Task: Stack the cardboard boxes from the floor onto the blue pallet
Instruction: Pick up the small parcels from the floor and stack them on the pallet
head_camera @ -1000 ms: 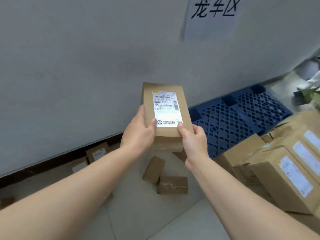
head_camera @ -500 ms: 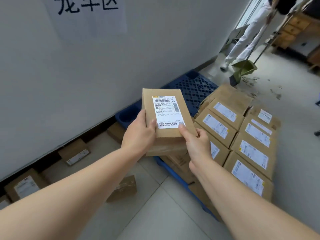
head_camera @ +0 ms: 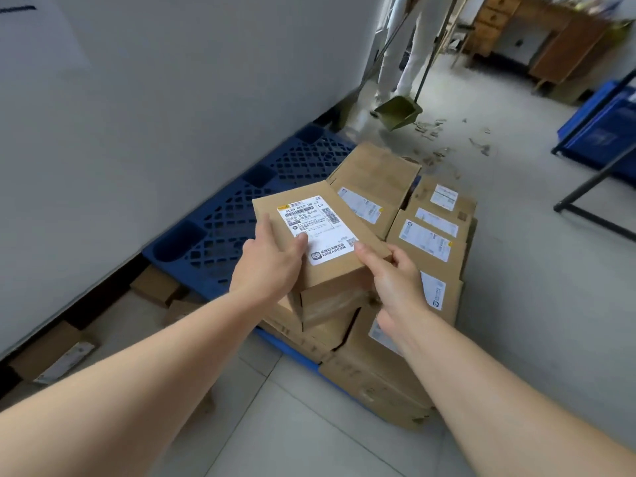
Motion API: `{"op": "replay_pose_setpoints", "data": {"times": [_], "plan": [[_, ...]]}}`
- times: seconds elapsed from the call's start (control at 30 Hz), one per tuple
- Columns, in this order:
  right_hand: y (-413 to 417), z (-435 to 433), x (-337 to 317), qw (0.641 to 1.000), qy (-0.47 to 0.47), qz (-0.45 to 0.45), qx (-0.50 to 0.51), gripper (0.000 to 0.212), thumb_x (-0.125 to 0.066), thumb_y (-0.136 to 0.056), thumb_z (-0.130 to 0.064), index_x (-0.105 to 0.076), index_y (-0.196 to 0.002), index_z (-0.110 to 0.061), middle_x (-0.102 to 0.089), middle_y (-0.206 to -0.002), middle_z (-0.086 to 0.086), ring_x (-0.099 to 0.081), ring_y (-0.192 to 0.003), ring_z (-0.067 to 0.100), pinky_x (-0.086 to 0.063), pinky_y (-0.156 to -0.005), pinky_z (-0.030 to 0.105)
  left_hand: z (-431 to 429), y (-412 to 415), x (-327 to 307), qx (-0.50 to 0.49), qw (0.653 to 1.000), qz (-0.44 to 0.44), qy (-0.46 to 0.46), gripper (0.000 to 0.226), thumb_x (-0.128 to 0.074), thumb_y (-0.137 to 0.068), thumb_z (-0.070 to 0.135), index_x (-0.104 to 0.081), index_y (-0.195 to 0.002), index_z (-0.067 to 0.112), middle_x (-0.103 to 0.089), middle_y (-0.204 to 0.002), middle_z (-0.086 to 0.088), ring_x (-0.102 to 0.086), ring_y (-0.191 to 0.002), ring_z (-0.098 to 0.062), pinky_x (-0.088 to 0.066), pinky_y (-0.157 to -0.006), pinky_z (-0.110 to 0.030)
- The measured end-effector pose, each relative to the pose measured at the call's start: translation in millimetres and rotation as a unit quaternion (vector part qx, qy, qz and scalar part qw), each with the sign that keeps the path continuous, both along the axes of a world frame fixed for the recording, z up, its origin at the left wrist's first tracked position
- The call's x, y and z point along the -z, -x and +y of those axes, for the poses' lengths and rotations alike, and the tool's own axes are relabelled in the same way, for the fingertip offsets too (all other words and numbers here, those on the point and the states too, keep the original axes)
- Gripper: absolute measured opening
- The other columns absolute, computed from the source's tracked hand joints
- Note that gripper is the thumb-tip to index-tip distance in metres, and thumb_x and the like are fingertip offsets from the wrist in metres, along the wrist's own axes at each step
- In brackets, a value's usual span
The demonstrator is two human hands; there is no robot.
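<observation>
Between the two hands, a flat brown cardboard box with a white printed label [head_camera: 320,232] is held label up and slightly tilted. The left hand [head_camera: 268,266] clasps its left edge with the thumb on the label. The right hand [head_camera: 392,280] pinches the near right corner, thumb on top and fingers curled beneath.

Right under and beyond this grip, labelled brown cardboard boxes [head_camera: 430,242] lie packed side by side in layers on the blue plastic lattice pallet [head_camera: 237,215]. Left of the grip the pallet's open grid shows bare against a smooth white wall [head_camera: 172,98]. Below and left of the grip, small cardboard boxes [head_camera: 155,285] lie on the pale tiled floor [head_camera: 292,425] along the dark skirting.

Far beyond the grip stands a person in white trousers [head_camera: 413,46] with a green dustpan [head_camera: 399,111] beside scattered debris.
</observation>
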State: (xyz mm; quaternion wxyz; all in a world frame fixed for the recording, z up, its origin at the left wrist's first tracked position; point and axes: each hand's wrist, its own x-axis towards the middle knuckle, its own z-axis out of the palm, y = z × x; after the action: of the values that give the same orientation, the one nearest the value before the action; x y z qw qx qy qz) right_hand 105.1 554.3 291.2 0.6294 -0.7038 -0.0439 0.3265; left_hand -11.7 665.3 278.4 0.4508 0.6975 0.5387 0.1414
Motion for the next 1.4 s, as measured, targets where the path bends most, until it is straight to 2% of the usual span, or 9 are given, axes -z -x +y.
{"op": "replay_pose_setpoints", "data": {"times": [0.13, 0.27, 0.37, 0.5, 0.63, 0.83, 1.03, 1.23, 1.4], "plan": [[-33.1, -6.8, 0.3, 1.0, 0.009, 0.009, 0.023, 0.035, -0.081, -0.074, -0.027, -0.067, -0.105, -0.022, -0.071, -0.102, -0.001, -0.065, -0.095, 0.018, -0.056, -0.081, 0.036, 4.4, -34.8, -6.0, 0.021, 0.999, 0.017, 0.043, 0.082, -0.055, -0.078, 0.066, -0.02, -0.144, 0.032, -0.042, -0.133, -0.003, -0.055, -0.104, -0.023, -0.049, -0.084, -0.036], [-61.7, -15.2, -3.5, 0.999, 0.009, 0.039, 0.023, 0.016, -0.079, -0.076, -0.022, -0.068, -0.088, -0.021, -0.072, -0.087, -0.003, -0.064, -0.082, 0.015, -0.051, -0.06, 0.026, 15.1, -62.8, -11.9, 0.039, 0.996, 0.083, 0.021, 0.08, -0.064, -0.067, 0.072, -0.041, -0.129, 0.026, -0.024, -0.143, -0.005, -0.033, -0.129, -0.028, -0.04, -0.1, -0.044], [-82.9, -20.5, -3.8, 0.997, 0.009, 0.068, 0.029, 0.012, -0.077, -0.075, -0.021, -0.067, -0.082, -0.023, -0.068, -0.084, -0.004, -0.059, -0.083, 0.015, -0.05, -0.07, 0.029, 25.8, -80.6, -13.8, 0.033, 0.993, 0.109, -0.009, 0.09, -0.062, -0.066, 0.075, -0.037, -0.137, 0.026, -0.027, -0.145, -0.008, -0.03, -0.134, -0.029, -0.036, -0.104, -0.048], [-108.3, -19.9, 1.2, 0.996, -0.002, 0.074, 0.051, 0.019, -0.077, -0.074, -0.024, -0.067, -0.09, -0.023, -0.069, -0.093, -0.003, -0.06, -0.09, 0.017, -0.05, -0.072, 0.031, 38.3, -103.5, -6.7, 0.008, 0.998, 0.054, 0.016, 0.071, -0.065, -0.063, 0.071, -0.051, -0.108, 0.017, -0.052, -0.118, -0.008, -0.054, -0.105, -0.026, -0.05, -0.078, -0.04], [-133.5, -13.0, 10.4, 0.99, -0.012, 0.065, 0.125, 0.051, -0.085, -0.068, -0.031, -0.059, -0.111, -0.021, -0.069, -0.103, 0.001, -0.065, -0.092, 0.019, -0.052, -0.064, 0.029, 46.4, -130.1, -0.2, 0.0, 1.0, 0.004, 0.03, 0.051, -0.067, -0.068, 0.055, -0.053, -0.097, 0.016, -0.059, -0.108, -0.008, -0.06, -0.088, -0.025, -0.039, -0.054, -0.028], [-178.4, 22.8, 19.1, 0.985, -0.015, 0.074, 0.154, 0.045, -0.079, -0.078, -0.032, -0.056, -0.114, -0.016, -0.069, -0.101, 0.002, -0.066, -0.087, 0.017, -0.056, -0.072, 0.034, 76.2, -191.7, 9.0, 0.004, 1.0, 0.008, 0.023, 0.047, -0.066, -0.082, 0.033, -0.048, -0.122, 0.016, -0.054, -0.117, -0.007, -0.055, -0.094, -0.023, -0.042, -0.063, -0.029], [-235.5, 71.6, 23.4, 0.992, 0.0, 0.042, 0.12, 0.045, -0.065, -0.09, -0.03, -0.053, -0.134, -0.03, -0.065, -0.119, -0.003, -0.062, -0.102, 0.016, -0.053, -0.091, 0.043, 124.6, -241.8, 35.9, -0.009, 0.999, -0.023, 0.047, 0.02, -0.052, -0.088, 0.024, -0.05, -0.105, 0.015, -0.057, -0.106, -0.009, -0.052, -0.075, -0.023, -0.044, -0.057, -0.03], [-286.4, 124.0, 29.7, 0.993, 0.062, -0.009, 0.102, 0.053, -0.049, -0.097, -0.022, -0.036, -0.142, -0.046, -0.049, -0.136, -0.006, -0.053, -0.116, 0.021, -0.046, -0.1, 0.044, 166.2, -299.5, 38.9, -0.005, 0.998, -0.03, 0.061, 0.027, -0.043, -0.089, 0.019, -0.052, -0.114, 0.017, -0.055, -0.108, -0.006, -0.053, -0.078, -0.023, -0.042, -0.053, -0.028], [-324.7, 150.4, 40.3, 0.989, 0.104, -0.008, 0.104, 0.05, -0.047, -0.099, -0.028, -0.032, -0.147, -0.027, -0.049, -0.127, -0.004, -0.046, -0.114, 0.019, -0.037, -0.094, 0.037, 197.4, -342.6, 36.3, 0.014, 0.997, -0.042, 0.066, 0.03, -0.039, -0.089, 0.018, -0.051, -0.116, 0.018, -0.055, -0.111, -0.005, -0.05, -0.071, -0.018, -0.037, -0.053, -0.025]]}}
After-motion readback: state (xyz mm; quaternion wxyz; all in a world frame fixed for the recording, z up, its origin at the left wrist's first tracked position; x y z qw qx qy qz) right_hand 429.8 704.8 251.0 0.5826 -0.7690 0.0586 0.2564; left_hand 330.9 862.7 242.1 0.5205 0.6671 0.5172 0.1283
